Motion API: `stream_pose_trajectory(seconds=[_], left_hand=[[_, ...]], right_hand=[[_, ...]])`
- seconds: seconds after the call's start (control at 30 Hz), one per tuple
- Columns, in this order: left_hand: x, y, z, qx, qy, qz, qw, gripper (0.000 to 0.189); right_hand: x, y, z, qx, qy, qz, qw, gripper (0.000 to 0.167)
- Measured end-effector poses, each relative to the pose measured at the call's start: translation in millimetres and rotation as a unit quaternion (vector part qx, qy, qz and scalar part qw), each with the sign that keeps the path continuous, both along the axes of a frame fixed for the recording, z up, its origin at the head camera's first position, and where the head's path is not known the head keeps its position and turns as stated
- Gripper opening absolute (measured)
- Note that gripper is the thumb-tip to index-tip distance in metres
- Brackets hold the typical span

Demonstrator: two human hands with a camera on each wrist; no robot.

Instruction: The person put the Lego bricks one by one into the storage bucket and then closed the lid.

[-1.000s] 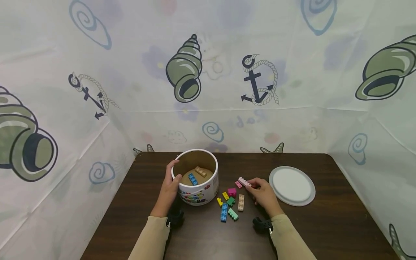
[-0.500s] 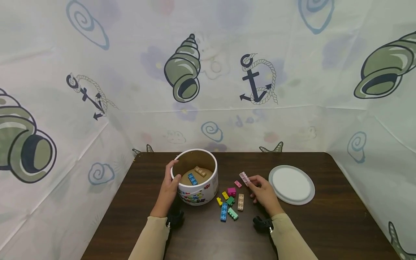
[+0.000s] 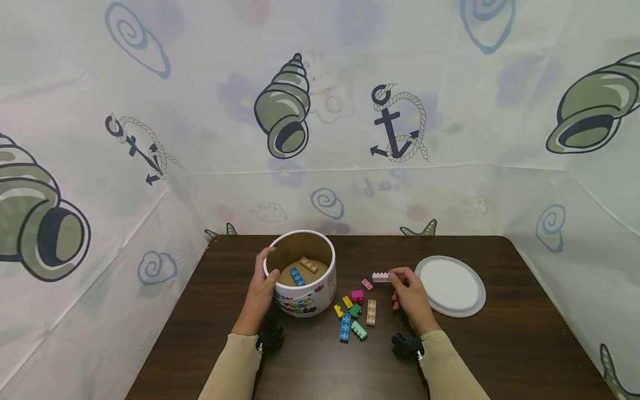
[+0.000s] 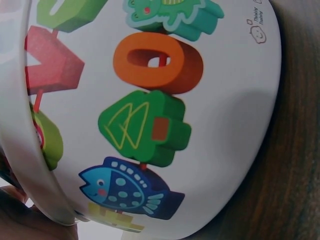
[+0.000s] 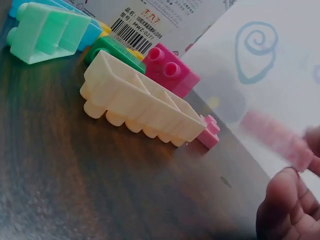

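My left hand (image 3: 260,286) grips the left rim of a white printed tub (image 3: 320,297), thumb over the edge. Inside the tub lie a blue brick (image 3: 297,276) and a tan brick (image 3: 308,264). Between thumb and fingers, my right hand (image 3: 411,294) pinches a light pink toy brick (image 3: 381,277) by its right end, above the table; in the right wrist view this pink brick (image 5: 277,140) is blurred. On the table, nearest to that hand, are a small pink brick (image 3: 367,284) and a tan brick (image 3: 371,312).
Between tub and right hand lie a magenta brick (image 3: 357,296), a dark green one (image 3: 355,310), a mint one (image 3: 358,330), a long blue one (image 3: 345,328) and two small yellow pieces. A white round lid (image 3: 450,286) rests at the right on the dark table (image 3: 530,344).
The right hand has shifted slightly to the right with the light pink brick, which has turned from slanting to lying level across the view. The left hand stays on the tub.
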State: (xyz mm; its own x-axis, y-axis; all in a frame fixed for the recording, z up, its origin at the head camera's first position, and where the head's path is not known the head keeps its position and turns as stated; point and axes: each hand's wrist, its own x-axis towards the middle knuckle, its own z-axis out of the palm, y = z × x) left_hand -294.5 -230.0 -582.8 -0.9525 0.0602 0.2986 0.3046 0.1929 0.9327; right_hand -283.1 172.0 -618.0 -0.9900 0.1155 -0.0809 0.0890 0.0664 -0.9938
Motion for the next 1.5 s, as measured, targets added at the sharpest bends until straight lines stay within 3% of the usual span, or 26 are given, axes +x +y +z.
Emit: stream_pose_trajectory(seconds=[0.27, 0.47, 0.7, 0.93, 1.17, 1.5], left_hand=[[-0.7, -0.1, 0.1, -0.004, 0.003, 0.006, 1.0, 0.06], [2.2, 1.1, 0.4, -0.004, 0.002, 0.006, 1.0, 0.061], [2.7, 0.2, 3.1, -0.005, -0.001, 0.008, 1.0, 0.06], [2.0, -0.2, 4.5, 0.001, -0.001, 0.015, 0.9999, 0.06], [1.9, 1.3, 1.7, 0.002, 0.003, 0.013, 0.9999, 0.061], [2.6, 3.4, -0.9, 0.005, -0.002, 0.011, 0.9999, 0.059]], right_hand=[[-2.3, -1, 0.5, 0.001, 0.002, 0.014, 0.9999, 0.036], [0.5, -2, -2.2, 0.006, -0.009, 0.012, 0.9999, 0.03], [2.3, -2, -0.6, -0.033, 0.009, 0.005, 0.9994, 0.038], [2.2, -3, 8.4, -0.064, -0.016, -0.008, 0.9978, 0.039], [3.1, -6, 35.2, -0.127, 0.011, -0.02, 0.9917, 0.03], [-5.0, -29, 85.7, -0.231, 0.045, 0.012, 0.9719, 0.025]])
